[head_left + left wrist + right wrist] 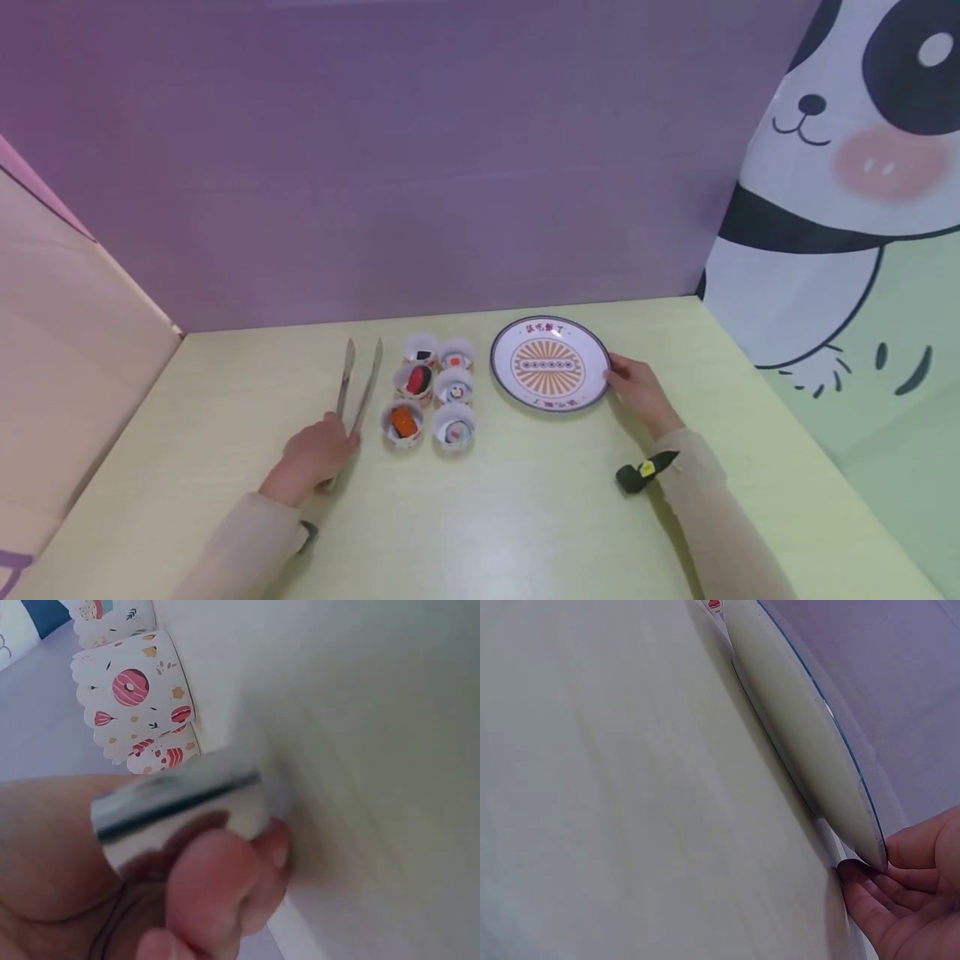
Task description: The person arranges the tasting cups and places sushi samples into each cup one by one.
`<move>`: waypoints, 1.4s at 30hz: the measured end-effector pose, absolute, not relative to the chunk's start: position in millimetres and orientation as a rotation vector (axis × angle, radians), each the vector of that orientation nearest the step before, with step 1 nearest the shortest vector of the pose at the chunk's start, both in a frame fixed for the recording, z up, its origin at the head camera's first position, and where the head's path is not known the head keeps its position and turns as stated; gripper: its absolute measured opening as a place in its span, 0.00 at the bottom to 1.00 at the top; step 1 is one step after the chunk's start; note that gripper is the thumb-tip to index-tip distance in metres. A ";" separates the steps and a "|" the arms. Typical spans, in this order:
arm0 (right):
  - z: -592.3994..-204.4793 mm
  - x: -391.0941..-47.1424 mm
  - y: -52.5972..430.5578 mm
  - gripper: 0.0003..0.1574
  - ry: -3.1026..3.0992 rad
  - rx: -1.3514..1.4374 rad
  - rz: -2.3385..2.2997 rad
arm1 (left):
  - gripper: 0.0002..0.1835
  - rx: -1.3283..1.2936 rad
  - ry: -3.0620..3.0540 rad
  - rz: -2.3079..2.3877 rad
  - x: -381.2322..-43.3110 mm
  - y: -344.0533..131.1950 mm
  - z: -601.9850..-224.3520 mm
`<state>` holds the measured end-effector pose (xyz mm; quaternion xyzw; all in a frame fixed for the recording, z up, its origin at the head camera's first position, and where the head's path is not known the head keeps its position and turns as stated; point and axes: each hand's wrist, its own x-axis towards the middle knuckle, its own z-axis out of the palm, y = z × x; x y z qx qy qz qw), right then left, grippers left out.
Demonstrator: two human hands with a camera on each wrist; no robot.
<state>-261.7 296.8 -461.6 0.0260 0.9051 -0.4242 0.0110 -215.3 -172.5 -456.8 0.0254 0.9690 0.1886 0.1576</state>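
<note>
In the head view my left hand (318,450) grips metal tongs (365,400), whose arms stand apart and point away toward the back. The left wrist view shows fingers curled round the shiny end of the tongs (180,810). My right hand (637,387) pinches the right rim of a round plate (510,392) with a sunburst print and dark edge. In the right wrist view the thumb lies on top of the plate (802,727) and the fingers lie under its rim. Between the hands stand several paper cups (453,417), each with a piece of sushi, such as an orange-topped one (403,422).
A pale table (525,517) carries everything. Behind it rises a purple backdrop (375,167), with a light panel (60,333) at the left and a panda-printed panel (810,292) at the right. Dark wrist cameras, such as the right one (637,477), sit at the sleeves.
</note>
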 end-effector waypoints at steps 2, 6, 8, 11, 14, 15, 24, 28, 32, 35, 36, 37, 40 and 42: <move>-462.8 -262.5 298.3 0.29 2.829 0.074 -1.317 | 0.25 0.066 2.764 0.535 -215.3 -171.3 -457.0; -464.3 -261.6 299.6 0.28 2.832 0.069 -1.323 | 0.27 0.071 2.751 0.516 -213.7 -169.5 -455.2; -464.7 -260.5 299.8 0.29 2.835 0.063 -1.325 | 0.28 0.076 2.747 0.504 -212.4 -168.5 -453.4; -464.8 -260.9 298.3 0.29 2.848 0.064 -1.310 | 0.29 0.075 2.755 0.482 -210.9 -168.0 -452.3; -465.0 -263.4 296.7 0.29 2.835 0.072 -1.307 | 0.31 0.068 2.764 0.475 -209.5 -169.0 -451.9; -465.1 -264.6 296.1 0.28 2.829 0.077 -1.309 | 0.31 0.068 2.769 0.473 -209.3 -169.7 -451.8; -464.7 -271.9 294.4 0.29 2.749 0.111 -1.312 | 0.43 0.036 2.737 0.516 -204.8 -178.6 -453.7; -457.4 -270.4 305.9 0.33 2.748 0.107 -1.319 | 0.49 0.062 2.748 0.523 -208.4 -182.0 -452.8; -441.6 -263.5 319.3 0.34 2.854 0.072 -1.278 | 0.41 0.166 2.898 0.573 -221.2 -197.1 -449.9; -430.0 -259.6 326.5 0.34 2.975 0.051 -1.177 | 0.35 0.278 3.029 0.642 -231.3 -215.9 -443.3; -426.9 -258.9 329.4 0.35 3.013 0.041 -1.134 | 0.34 0.315 3.059 0.655 -234.0 -222.5 -440.0; -423.9 -258.3 332.2 0.35 3.053 0.025 -1.083 | 0.34 0.349 3.082 0.664 -236.5 -229.0 -437.2; -417.5 -258.0 341.0 0.39 3.164 -0.034 -0.930 | 0.34 0.439 3.151 0.635 -242.8 -247.9 -432.5; -415.0 -258.9 346.0 0.39 3.243 -0.107 -0.852 | 0.35 0.460 3.200 0.586 -246.2 -258.3 -432.1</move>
